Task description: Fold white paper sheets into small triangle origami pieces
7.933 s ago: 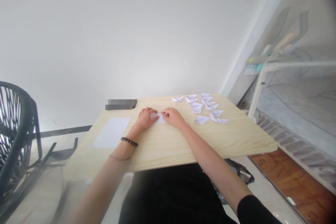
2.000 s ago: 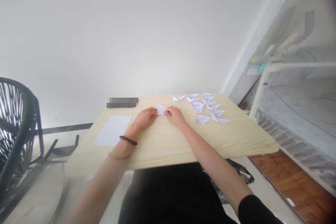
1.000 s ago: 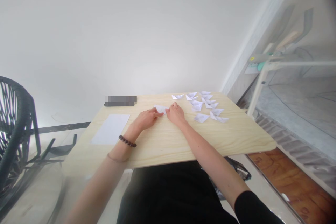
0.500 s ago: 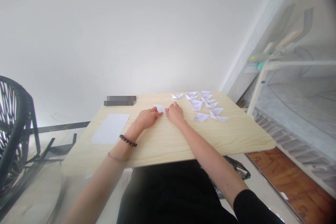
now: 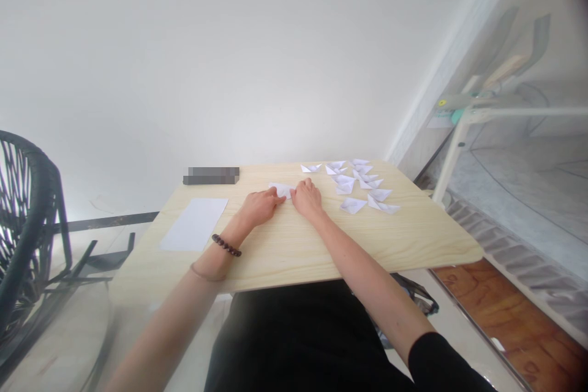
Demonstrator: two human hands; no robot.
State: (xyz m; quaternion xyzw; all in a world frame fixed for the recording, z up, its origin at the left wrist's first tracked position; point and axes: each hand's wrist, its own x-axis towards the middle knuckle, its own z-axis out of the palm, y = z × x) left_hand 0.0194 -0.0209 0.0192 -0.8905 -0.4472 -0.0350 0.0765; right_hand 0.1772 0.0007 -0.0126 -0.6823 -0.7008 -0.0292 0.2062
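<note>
Currently I'm watching through the head camera, and the small folded paper [image 5: 280,189] is lying on the table [image 5: 294,251] between the two hands, its far edge showing beyond the fingers. The left hand [image 5: 260,206] is coming in from the near left: its fingers are bunching together and touching the paper along its near-left side, the tips partly covering it. The right hand [image 5: 307,197] is curling its fingers inward, thumb side meeting the paper's right end. From this angle I'm not managing to tell whether either hand is pinching the paper or only pressing it down. Left of the left hand, a flat white sheet [image 5: 195,225] is lying well apart from the fingers. Folded paper boats [image 5: 344,182] are sitting in a loose cluster beyond and right of the right hand. A dark, pixelated object [image 5: 211,176] is resting at the table's far left.
</note>
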